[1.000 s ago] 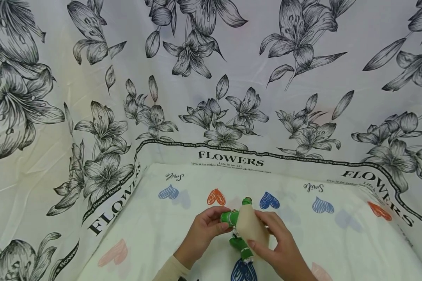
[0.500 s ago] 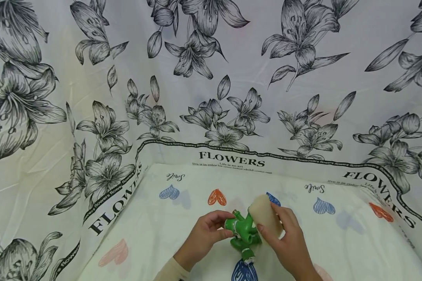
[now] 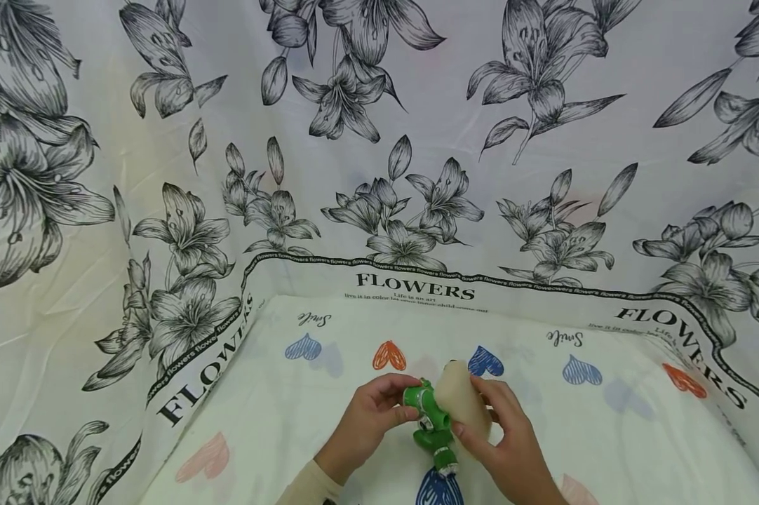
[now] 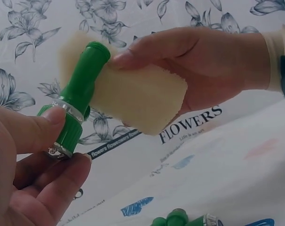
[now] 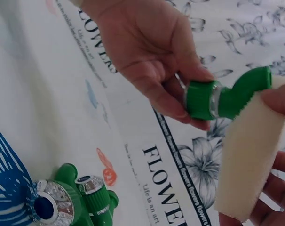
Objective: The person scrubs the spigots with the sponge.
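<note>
A green Y-shaped hose connector with a silver ring is pinched between the thumb and fingers of my left hand at its ribbed collar. My right hand grips a cream-coloured sponge. In the right wrist view the sponge lies against the connector's branched end. From the head view, the sponge hides part of the connector. Below the hands, more green hose connectors with silver rings lie on the cloth.
A white cloth printed with coloured hearts covers the surface. Around its back and left rises a hanging sheet with black flower drawings. A dark blue printed heart lies just below the loose connectors.
The sponge swung right, off the connector, then came back left against it. The connector turned in my left hand, which stayed in about the same place.
</note>
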`<state>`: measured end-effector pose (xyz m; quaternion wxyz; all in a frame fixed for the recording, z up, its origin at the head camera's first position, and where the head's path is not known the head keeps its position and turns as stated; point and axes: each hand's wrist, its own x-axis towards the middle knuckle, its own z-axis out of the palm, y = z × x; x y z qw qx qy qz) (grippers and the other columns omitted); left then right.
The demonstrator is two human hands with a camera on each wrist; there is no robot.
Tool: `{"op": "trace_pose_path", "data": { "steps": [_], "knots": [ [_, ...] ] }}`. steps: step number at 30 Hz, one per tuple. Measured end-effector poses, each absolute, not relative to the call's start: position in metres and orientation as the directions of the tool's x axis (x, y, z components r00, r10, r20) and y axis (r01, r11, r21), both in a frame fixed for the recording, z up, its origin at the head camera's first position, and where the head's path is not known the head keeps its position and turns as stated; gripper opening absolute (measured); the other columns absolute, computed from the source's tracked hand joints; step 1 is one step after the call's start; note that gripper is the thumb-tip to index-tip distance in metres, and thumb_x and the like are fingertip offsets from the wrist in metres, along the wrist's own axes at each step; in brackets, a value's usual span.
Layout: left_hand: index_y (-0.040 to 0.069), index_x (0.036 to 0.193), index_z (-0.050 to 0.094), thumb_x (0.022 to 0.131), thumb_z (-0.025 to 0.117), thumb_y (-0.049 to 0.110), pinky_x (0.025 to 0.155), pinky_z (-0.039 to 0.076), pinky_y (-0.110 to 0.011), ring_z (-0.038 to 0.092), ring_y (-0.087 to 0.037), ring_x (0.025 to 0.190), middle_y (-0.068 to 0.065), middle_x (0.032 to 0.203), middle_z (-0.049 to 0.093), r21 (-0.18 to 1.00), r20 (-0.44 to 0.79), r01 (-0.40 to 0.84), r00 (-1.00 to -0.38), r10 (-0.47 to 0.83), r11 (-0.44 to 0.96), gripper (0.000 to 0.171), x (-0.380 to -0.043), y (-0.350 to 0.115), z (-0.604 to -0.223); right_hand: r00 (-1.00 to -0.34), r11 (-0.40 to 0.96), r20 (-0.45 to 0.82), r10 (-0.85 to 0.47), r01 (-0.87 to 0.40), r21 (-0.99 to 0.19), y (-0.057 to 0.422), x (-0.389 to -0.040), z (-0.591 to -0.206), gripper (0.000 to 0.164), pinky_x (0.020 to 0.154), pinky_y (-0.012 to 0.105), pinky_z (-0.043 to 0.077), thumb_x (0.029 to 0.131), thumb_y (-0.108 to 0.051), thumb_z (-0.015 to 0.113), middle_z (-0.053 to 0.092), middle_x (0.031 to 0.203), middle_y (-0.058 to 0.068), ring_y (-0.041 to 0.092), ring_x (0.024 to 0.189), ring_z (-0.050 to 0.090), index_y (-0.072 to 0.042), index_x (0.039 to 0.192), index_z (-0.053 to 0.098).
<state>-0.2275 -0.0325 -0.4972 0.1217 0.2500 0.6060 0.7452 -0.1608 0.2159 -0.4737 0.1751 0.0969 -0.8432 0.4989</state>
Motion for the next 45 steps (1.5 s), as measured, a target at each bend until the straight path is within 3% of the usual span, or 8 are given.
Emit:
{"op": "trace_pose_path", "data": {
  "steps": [8,12,17,24,33,38,45],
  "knots": [
    [-0.007,0.14,0.064,0.1,0.077,-0.002,0.102,0.059,-0.043,0.068,-0.028,0.123,-0.021,0.14,0.067,0.957,0.231,0.106,-0.84,0.492,-0.269,0.042,-0.228,-0.032,-0.497,-0.919,0.426,0.394,-0.016,-0.363,-0.829,0.215,-0.159,-0.471,0.062,0.09,0.035,0.061,0.096,-0.016,0.086,0.061,0.137,-0.006,0.018,0.115,0.062,-0.017,0.153,0.06],
    [-0.006,0.141,0.063,0.101,0.076,-0.001,0.102,0.059,-0.045,0.07,-0.028,0.122,-0.021,0.14,0.066,0.958,0.196,0.059,-0.848,0.493,-0.279,0.043,-0.227,-0.031,-0.497,-0.93,0.333,0.364,-0.047,-0.358,-0.873,0.216,-0.158,-0.47,0.058,0.093,0.034,0.061,0.097,-0.012,0.084,0.062,0.136,-0.003,0.02,0.115,0.062,-0.016,0.151,0.062],
    [-0.003,0.142,0.064,0.102,0.077,0.002,0.102,0.058,-0.049,0.07,-0.03,0.122,-0.021,0.14,0.066,0.959,0.161,0.02,-0.86,0.484,-0.282,0.043,-0.229,-0.031,-0.498,-0.922,0.267,0.367,-0.122,-0.386,-0.883,0.214,-0.155,-0.469,0.06,0.097,0.034,0.06,0.097,-0.011,0.084,0.062,0.139,-0.002,0.021,0.119,0.061,-0.022,0.151,0.061],
    [-0.008,0.142,0.06,0.101,0.076,-0.001,0.104,0.058,-0.047,0.071,-0.026,0.12,-0.021,0.141,0.065,0.954,0.163,0.005,-0.847,0.506,-0.298,0.045,-0.23,-0.029,-0.497,-0.89,0.283,0.435,-0.137,-0.456,-0.844,0.213,-0.157,-0.469,0.064,0.096,0.033,0.059,0.096,-0.008,0.084,0.06,0.141,-0.002,0.02,0.12,0.06,-0.023,0.153,0.059],
    [-0.001,0.143,0.065,0.101,0.077,0.0,0.104,0.058,-0.042,0.071,-0.03,0.12,-0.018,0.145,0.063,0.969,0.123,-0.012,-0.843,0.524,-0.248,0.045,-0.23,-0.027,-0.496,-0.902,0.304,0.412,-0.13,-0.432,-0.849,0.209,-0.164,-0.469,0.064,0.096,0.033,0.059,0.097,-0.012,0.085,0.059,0.142,-0.004,0.02,0.121,0.06,-0.024,0.154,0.059],
    [-0.002,0.142,0.065,0.1,0.078,0.0,0.102,0.059,-0.04,0.072,-0.027,0.116,-0.017,0.142,0.063,0.97,0.125,-0.011,-0.837,0.532,-0.244,0.044,-0.23,-0.026,-0.494,-0.88,0.336,0.461,-0.114,-0.471,-0.816,0.207,-0.168,-0.47,0.068,0.095,0.034,0.059,0.095,-0.01,0.086,0.059,0.141,-0.005,0.018,0.121,0.059,-0.024,0.155,0.057],
    [-0.008,0.141,0.063,0.1,0.079,0.001,0.098,0.061,-0.036,0.073,-0.02,0.11,-0.016,0.138,0.066,0.96,0.19,0.039,-0.82,0.54,-0.279,0.046,-0.23,-0.025,-0.494,-0.877,0.425,0.48,-0.003,-0.436,-0.793,0.205,-0.178,-0.472,0.071,0.094,0.032,0.058,0.093,-0.01,0.088,0.059,0.139,-0.007,0.013,0.123,0.056,-0.021,0.156,0.058]
  ]
}}
